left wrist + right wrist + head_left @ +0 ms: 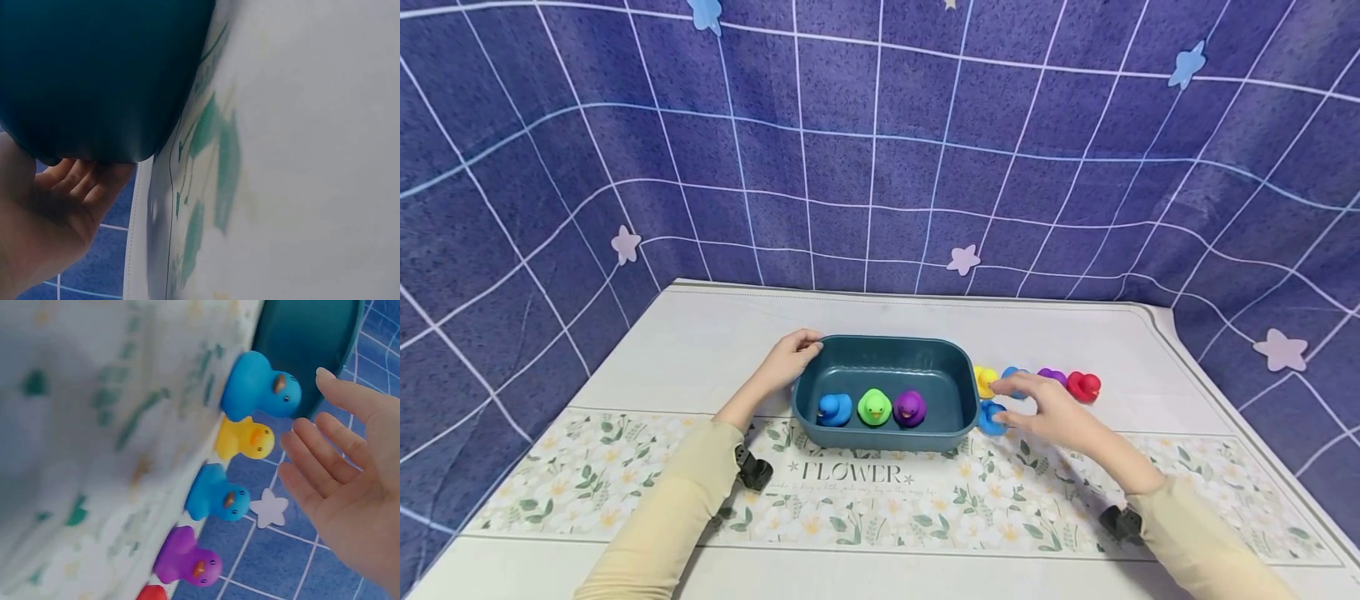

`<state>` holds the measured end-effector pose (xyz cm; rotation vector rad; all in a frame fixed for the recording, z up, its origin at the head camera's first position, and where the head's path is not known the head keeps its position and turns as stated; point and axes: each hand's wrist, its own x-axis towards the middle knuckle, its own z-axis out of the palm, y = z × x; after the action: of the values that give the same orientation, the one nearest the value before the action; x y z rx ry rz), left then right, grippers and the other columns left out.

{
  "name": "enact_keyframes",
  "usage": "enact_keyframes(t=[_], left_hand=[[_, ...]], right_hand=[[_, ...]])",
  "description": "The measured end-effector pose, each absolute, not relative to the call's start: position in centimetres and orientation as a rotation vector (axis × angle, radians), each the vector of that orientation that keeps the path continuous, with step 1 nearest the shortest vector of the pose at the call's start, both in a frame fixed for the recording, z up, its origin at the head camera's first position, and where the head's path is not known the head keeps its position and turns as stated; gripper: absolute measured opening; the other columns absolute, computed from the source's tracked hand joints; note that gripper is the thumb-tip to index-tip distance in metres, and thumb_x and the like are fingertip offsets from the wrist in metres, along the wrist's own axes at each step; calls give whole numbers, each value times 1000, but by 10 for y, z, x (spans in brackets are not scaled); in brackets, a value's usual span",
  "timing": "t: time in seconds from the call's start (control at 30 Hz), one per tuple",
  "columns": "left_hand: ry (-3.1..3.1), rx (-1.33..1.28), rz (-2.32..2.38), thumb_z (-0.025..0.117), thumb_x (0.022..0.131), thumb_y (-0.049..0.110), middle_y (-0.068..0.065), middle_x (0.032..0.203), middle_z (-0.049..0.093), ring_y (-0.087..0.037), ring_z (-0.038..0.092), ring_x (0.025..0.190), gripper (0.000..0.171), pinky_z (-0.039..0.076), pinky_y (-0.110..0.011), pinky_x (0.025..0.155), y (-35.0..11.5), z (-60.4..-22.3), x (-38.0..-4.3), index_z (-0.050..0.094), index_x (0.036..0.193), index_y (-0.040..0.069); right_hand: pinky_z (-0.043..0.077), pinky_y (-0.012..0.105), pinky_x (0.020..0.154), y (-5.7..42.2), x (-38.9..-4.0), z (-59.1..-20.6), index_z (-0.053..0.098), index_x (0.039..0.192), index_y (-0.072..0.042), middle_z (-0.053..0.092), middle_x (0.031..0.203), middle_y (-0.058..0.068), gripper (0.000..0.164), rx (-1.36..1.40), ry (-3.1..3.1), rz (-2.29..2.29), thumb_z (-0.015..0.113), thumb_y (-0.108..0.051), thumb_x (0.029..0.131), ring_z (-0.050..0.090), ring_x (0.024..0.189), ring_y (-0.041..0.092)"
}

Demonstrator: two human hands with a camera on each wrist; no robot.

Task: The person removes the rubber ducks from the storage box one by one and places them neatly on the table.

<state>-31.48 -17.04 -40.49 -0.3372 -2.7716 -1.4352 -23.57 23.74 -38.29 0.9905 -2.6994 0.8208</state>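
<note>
A dark teal plastic basin (880,440) stands on the table, with a blue rubber duck (835,410), a green rubber duck (875,407) and a purple rubber duck (910,409) along its near side. My left hand (790,363) grips the basin's left end; part of its fingers is hidden behind the wall in the left wrist view. Right of the basin, my right hand (1051,408) hovers by another blue duck (253,387), thumb and fingers apart. In the right wrist view a gap shows between the fingertips (325,378) and that duck.
Behind the right hand a yellow duck (984,381), a blue duck (215,494), a purple duck (186,557) and a red duck (1084,387) stand in a row. A floral cloth (880,521) covers the table. A blue grid curtain (880,167) hangs behind.
</note>
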Motion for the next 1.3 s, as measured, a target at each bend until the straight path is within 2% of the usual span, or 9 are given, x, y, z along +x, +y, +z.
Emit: enact_keyframes(t=[0.37, 0.8, 1.03, 1.3], left_hand=[[-2767, -325, -1444, 44, 99, 19, -21, 120, 59, -32, 56, 108, 35, 47, -41, 88, -171, -405, -316, 52, 127, -1], [-2769, -318, -1457, 45, 99, 19, -20, 120, 59, -31, 56, 108, 34, 47, -41, 89, -171, -408, -317, 53, 126, -1], [-2758, -325, -1454, 45, 99, 18, -20, 119, 59, -31, 56, 107, 33, 47, -41, 89, -170, -405, -316, 53, 125, -1], [-2761, -327, -1440, 45, 99, 18, -20, 119, 59, -30, 57, 106, 34, 47, -40, 87, -170, -404, -314, 53, 125, -2]], right_hand=[[52, 42, 86, 224, -243, -368, 65, 113, -4, 67, 109, 7, 32, 1065, -2567, 780, 71, -12, 83, 63, 102, 22], [49, 40, 92, 189, -248, -365, 63, 116, -4, 66, 112, 10, 36, 1209, -2579, 841, 70, -19, 84, 60, 107, 20], [51, 43, 86, 175, -249, -365, 61, 119, -4, 66, 109, 10, 38, 1279, -2572, 830, 69, -20, 86, 62, 100, 20], [51, 40, 87, 157, -252, -367, 61, 120, -4, 65, 112, 7, 39, 1306, -2630, 773, 68, -24, 87, 62, 102, 19]])
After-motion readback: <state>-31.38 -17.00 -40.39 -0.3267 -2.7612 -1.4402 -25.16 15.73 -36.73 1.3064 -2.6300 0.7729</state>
